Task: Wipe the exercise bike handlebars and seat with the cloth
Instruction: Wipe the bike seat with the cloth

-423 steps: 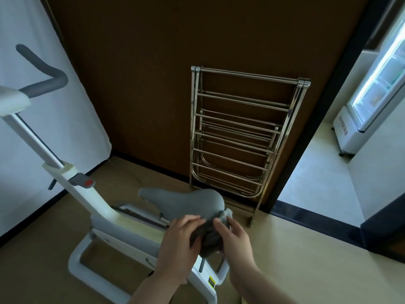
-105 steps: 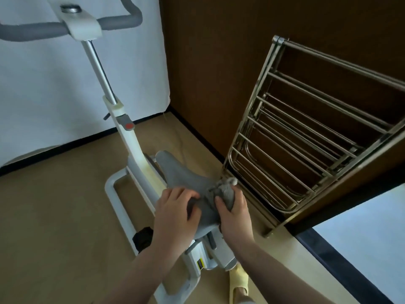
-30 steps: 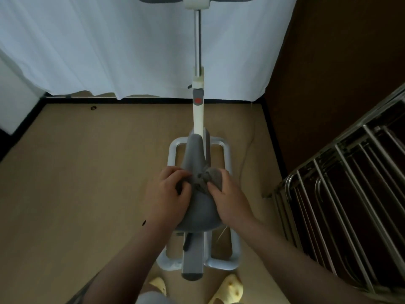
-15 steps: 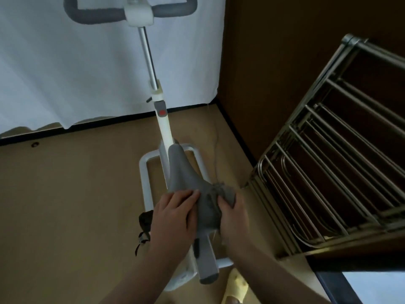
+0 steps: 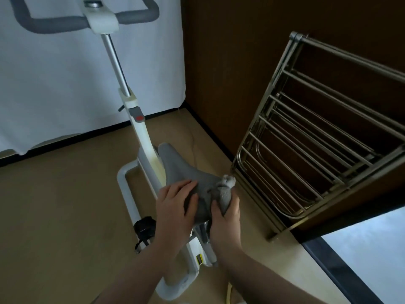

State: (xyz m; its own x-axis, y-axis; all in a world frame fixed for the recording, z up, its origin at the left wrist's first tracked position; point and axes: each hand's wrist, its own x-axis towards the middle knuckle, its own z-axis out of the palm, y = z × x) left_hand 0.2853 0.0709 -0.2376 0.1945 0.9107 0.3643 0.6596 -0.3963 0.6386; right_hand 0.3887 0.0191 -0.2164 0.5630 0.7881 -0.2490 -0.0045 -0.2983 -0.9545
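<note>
**Two hands on the wide end of the seat, its nose running away up and to the left**

Two hands sit side by side at the near, broad end of the seat (image 5: 188,172), and the coming stroke depends on how that seat lies from them. Farthest left, the left hand (image 5: 175,207) rests on the left flank of the saddle with its fingers curved down over the padding; it holds nothing else and seems to be steadying the seat. Just to its right, past a narrow strip of bare saddle, the right hand (image 5: 225,213) grips the bunched grey cloth (image 5: 223,190), thumb curled round it, pressing it against the right rear edge of the saddle. A pale tuft of the cloth sticks up above the fingers.

From the hands, the seat's long axis runs away and slightly leftward, narrowing to its nose beside the white frame post. The right hand carries the cloth, so it is the one placed to wipe; I judge the natural stroke to be forward along that axis toward the nose, with the left hand needing to lift clear for its flank to be reached.

The handlebars (image 5: 72,21) lie well beyond both hands, up and to the left on the post. To the right of the hands stands a folded metal drying rack (image 5: 317,137), near the cloth but apart from it.
</note>
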